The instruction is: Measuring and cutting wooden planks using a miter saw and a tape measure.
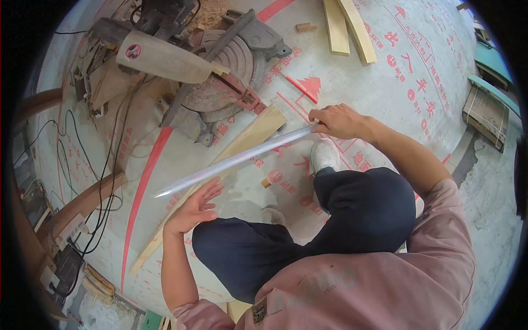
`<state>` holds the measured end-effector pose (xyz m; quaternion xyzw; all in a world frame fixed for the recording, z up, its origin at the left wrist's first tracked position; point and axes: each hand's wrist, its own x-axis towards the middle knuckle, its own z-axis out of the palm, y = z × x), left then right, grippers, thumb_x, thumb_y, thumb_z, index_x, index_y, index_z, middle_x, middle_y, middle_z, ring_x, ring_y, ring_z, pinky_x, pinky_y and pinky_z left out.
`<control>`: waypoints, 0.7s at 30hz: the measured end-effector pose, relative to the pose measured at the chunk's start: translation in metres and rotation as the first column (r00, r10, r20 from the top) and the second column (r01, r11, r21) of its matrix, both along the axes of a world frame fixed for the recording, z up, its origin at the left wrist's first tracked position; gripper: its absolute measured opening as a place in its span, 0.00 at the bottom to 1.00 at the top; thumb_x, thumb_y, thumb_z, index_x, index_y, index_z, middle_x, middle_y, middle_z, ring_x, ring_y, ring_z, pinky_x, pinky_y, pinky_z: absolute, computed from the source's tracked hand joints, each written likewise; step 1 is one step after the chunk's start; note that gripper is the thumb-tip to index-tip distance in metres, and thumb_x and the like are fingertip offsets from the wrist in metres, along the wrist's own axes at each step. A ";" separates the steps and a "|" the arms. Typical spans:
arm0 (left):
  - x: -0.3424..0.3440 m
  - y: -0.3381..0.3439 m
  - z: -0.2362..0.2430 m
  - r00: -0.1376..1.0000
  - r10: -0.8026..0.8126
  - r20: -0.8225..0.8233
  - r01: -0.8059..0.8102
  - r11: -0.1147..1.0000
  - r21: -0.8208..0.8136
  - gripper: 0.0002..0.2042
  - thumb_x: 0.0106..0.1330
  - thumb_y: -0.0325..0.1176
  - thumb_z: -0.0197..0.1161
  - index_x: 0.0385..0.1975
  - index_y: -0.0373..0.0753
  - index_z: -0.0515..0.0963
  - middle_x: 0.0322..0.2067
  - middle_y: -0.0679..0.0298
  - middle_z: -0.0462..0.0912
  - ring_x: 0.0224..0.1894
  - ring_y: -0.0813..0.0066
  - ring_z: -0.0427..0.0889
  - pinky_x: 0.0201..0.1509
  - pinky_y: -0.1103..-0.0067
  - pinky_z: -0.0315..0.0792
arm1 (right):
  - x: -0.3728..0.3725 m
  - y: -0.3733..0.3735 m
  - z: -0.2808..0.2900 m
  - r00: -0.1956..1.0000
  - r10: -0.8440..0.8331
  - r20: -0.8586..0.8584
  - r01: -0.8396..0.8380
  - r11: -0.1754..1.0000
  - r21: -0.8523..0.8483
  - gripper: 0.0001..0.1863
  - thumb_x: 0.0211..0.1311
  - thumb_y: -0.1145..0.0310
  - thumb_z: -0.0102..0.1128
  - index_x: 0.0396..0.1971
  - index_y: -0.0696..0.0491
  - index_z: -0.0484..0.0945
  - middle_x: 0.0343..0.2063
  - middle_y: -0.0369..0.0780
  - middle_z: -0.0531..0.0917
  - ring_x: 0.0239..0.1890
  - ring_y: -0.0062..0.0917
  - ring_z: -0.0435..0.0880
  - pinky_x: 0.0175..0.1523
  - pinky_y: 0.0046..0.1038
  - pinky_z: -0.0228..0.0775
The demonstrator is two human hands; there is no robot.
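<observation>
My right hand (340, 121) is closed around the upper right end of a long, thin silvery strip (242, 160), which looks like metal. The strip slants down to the left across the view, and its far tip reaches past my left hand. My left hand (196, 208) is open with its fingers apart, just below the strip and near its lower end, holding nothing. Under the strip a long pale wooden board (267, 122) lies on the floor, running from beside the saw toward the lower left. Part of the board is hidden by the strip and my left hand.
A miter saw (224, 99) stands at the upper left with sawdust behind it. A red pencil-like stick (301, 88) lies near it. Two wooden strips (337, 33) and a small wood block (306, 26) lie farther off. Black cables (114, 148) trail at left. Printed sheeting covers the floor.
</observation>
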<state>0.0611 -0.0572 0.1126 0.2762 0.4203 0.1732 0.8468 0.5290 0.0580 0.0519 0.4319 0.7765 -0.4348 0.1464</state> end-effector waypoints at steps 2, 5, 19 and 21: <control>-0.004 0.006 -0.005 0.939 -0.237 -0.248 0.243 0.970 -0.007 0.37 0.63 0.34 0.71 0.72 0.40 0.61 0.67 0.54 0.68 0.70 0.63 0.66 0.67 0.65 0.67 | 0.008 0.011 0.001 0.999 0.032 -0.004 -0.032 0.999 0.031 0.18 0.70 0.54 0.57 0.46 0.53 0.73 0.34 0.49 0.84 0.42 0.46 0.84 0.45 0.48 0.74; -0.022 0.012 -0.044 0.799 -0.120 -0.589 0.147 0.989 -0.002 0.37 0.61 0.34 0.73 0.70 0.37 0.62 0.65 0.53 0.70 0.70 0.64 0.66 0.67 0.69 0.68 | 0.033 0.025 -0.021 0.999 0.035 0.026 -0.039 0.987 0.157 0.21 0.68 0.53 0.60 0.48 0.55 0.71 0.34 0.49 0.84 0.42 0.46 0.84 0.44 0.47 0.74; -0.007 0.030 -0.065 0.382 -0.406 -0.830 0.565 0.814 -0.138 0.43 0.57 0.49 0.74 0.72 0.43 0.62 0.69 0.50 0.65 0.72 0.53 0.62 0.75 0.66 0.58 | -0.029 0.115 -0.110 0.970 -0.234 -0.067 0.193 0.576 0.794 0.19 0.61 0.54 0.63 0.48 0.49 0.78 0.49 0.40 0.80 0.59 0.35 0.74 0.67 0.49 0.59; -0.006 0.032 -0.052 0.178 -0.535 -0.826 0.670 0.681 -0.296 0.42 0.57 0.48 0.73 0.71 0.44 0.62 0.69 0.49 0.66 0.72 0.53 0.63 0.74 0.66 0.60 | -0.080 0.131 -0.098 0.967 -0.107 -0.232 0.239 0.700 0.673 0.22 0.57 0.52 0.67 0.45 0.49 0.78 0.43 0.39 0.81 0.53 0.36 0.76 0.64 0.51 0.57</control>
